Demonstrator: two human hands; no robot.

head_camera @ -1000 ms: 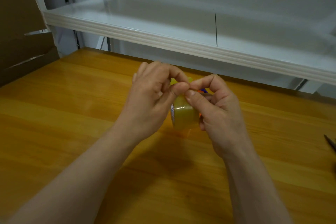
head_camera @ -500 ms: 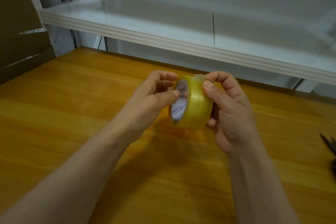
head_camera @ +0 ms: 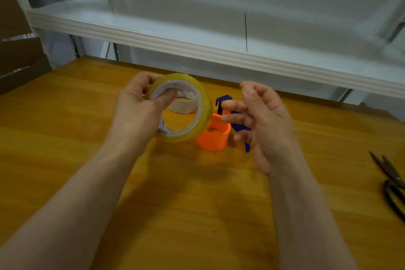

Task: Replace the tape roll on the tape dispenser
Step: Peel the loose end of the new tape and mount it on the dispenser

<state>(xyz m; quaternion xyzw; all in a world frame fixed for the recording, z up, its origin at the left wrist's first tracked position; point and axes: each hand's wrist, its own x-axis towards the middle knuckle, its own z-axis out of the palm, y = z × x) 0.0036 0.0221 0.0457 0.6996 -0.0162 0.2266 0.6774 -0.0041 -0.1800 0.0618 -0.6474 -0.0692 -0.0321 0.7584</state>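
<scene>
My left hand (head_camera: 135,114) grips a yellowish clear tape roll (head_camera: 202,114), thumb inside its core, held above the wooden table (head_camera: 197,215). Through the roll's hole I see an empty cardboard core (head_camera: 184,105) lying on the table behind. The tape dispenser (head_camera: 213,136), with an orange hub and blue frame, stands on the table just right of the roll. My right hand (head_camera: 263,125) hovers beside the dispenser with fingers spread and curled, holding nothing and hiding part of the blue frame.
Black scissors (head_camera: 392,180) lie at the table's right edge. A white shelf (head_camera: 197,48) overhangs the back of the table. Cardboard boxes (head_camera: 17,50) stand at the far left.
My right hand let go of the tape roll and moved right. My left hand turned the roll so its hole faces me. The dispenser and empty core came into sight.
</scene>
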